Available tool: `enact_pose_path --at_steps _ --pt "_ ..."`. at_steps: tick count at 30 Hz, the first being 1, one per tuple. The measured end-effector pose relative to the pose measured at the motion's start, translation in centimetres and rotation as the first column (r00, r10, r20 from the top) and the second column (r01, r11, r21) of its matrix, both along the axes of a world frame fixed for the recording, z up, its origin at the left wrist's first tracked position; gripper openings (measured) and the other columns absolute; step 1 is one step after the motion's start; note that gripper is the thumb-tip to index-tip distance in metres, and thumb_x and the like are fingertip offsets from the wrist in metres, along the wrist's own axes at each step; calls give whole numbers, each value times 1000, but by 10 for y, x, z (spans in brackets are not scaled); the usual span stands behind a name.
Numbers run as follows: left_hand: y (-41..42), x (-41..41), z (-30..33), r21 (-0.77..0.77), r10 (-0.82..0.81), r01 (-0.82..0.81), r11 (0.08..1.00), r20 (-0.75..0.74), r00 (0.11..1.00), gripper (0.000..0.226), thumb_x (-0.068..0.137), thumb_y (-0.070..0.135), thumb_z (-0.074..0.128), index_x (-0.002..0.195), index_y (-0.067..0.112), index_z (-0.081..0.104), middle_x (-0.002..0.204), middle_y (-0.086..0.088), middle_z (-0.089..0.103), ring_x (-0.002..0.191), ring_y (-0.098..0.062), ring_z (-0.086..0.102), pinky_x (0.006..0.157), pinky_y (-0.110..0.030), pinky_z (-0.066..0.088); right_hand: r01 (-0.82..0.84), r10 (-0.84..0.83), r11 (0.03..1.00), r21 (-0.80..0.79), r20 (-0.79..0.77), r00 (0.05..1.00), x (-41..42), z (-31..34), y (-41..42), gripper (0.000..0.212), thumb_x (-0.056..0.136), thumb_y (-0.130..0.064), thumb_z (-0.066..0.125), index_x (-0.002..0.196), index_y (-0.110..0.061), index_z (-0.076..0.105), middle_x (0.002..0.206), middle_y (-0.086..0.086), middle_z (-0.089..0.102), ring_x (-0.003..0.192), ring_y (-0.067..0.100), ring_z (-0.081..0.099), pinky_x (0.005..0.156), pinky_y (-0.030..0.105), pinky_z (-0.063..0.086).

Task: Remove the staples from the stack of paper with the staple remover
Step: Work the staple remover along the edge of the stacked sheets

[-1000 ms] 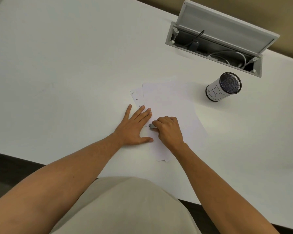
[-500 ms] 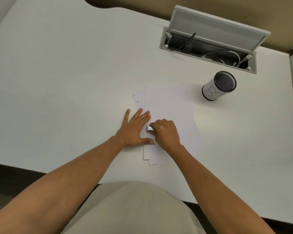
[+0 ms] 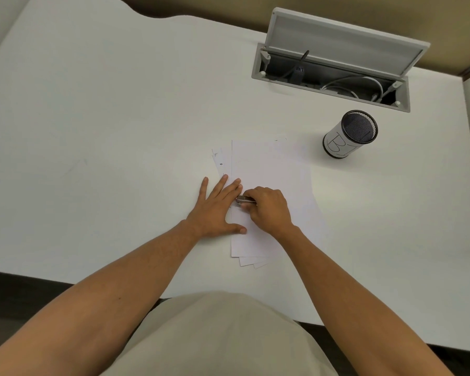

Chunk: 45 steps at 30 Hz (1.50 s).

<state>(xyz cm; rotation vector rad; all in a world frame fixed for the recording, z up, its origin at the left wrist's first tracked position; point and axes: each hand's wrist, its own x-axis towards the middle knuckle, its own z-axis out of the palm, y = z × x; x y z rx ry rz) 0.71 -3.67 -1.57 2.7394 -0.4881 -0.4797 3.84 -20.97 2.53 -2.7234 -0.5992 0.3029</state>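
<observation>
A loose stack of white paper [image 3: 272, 169] lies on the white table [image 3: 106, 118], its sheets fanned slightly at the left and bottom edges. My left hand [image 3: 217, 207] lies flat with fingers spread on the stack's left edge. My right hand [image 3: 269, 210] is closed around a small metal staple remover [image 3: 243, 200], whose tip sits at the paper's left margin, right beside my left fingers. No staple is clear enough to see.
A black mesh cup with a white label [image 3: 349, 134] stands to the right beyond the paper. A cable box with its lid raised [image 3: 334, 69] is set into the table at the back right. The table's near edge is just below my forearms.
The stack has been turned so its long edges run straighter up and down. My hands have stayed together at its left margin, the right still holding the remover.
</observation>
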Motion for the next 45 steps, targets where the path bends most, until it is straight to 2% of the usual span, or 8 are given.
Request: enact_pose_path --at_steps 3,17,24,29,33,38,42,45 --pt "0 0 -1 4 4 -4 1000 5 1000 118 67 93 30 156 22 -1 163 11 -11 143 -9 -30 112 -53 -25 -32 32 999 -2 0 999 -1 1 -7 11 88 -26 66 91 -17 71 79 2 68 70 22 59 67 36 45" --pt "0 1 -4 8 2 -2 1000 0 1000 119 65 96 25 156 23 -3 162 11 -13 143 -9 -31 112 -54 -24 -30 34 999 -44 96 995 -19 -3 2 9 86 -21 69 92 -16 74 78 3 67 75 25 57 66 33 27" --pt "-1 1 -2 -11 8 -8 1000 -9 1000 119 65 94 29 155 23 -1 163 10 -10 145 -12 -27 112 -55 -23 -17 15 997 -76 -30 999 -10 2 4 16 86 -26 67 101 -21 71 89 -1 67 83 20 58 70 32 34" --pt "-2 1 0 -21 13 -14 1000 -12 1000 120 64 94 35 155 24 1 163 11 -7 145 -12 -26 112 -55 -23 97 -94 995 0 -232 968 6 8 7 16 89 -32 61 80 -19 64 72 -4 61 68 19 55 68 35 44" --pt "-1 1 0 -8 12 -12 1000 -14 1000 119 66 93 38 155 25 -1 163 11 -8 144 -11 -29 111 -54 -25 84 -79 996 5 -284 956 9 10 4 17 88 -33 63 85 -17 66 75 -3 64 71 19 57 69 33 46" --pt "-1 1 -2 5 13 -13 1000 -17 1000 119 65 94 36 155 26 -5 163 12 -12 143 -10 -30 112 -54 -25 33 -39 999 -37 -178 983 1 8 -2 15 88 -31 64 97 -21 69 88 -2 67 81 19 60 73 35 46" --pt "-1 1 -3 1 18 -18 1000 -19 1000 120 64 94 36 155 27 -5 162 13 -12 143 -8 -31 111 -53 -26 -32 32 998 -56 -9 999 -13 3 -3 14 90 -30 63 94 -19 70 83 0 65 77 22 57 67 32 31" --pt "-1 1 -4 -7 20 -20 1000 -20 1000 120 64 94 36 155 27 -5 162 13 -11 142 -8 -32 111 -52 -26 -46 47 999 -24 56 997 -19 2 -2 10 89 -26 66 89 -17 71 77 2 64 72 25 56 66 35 32"
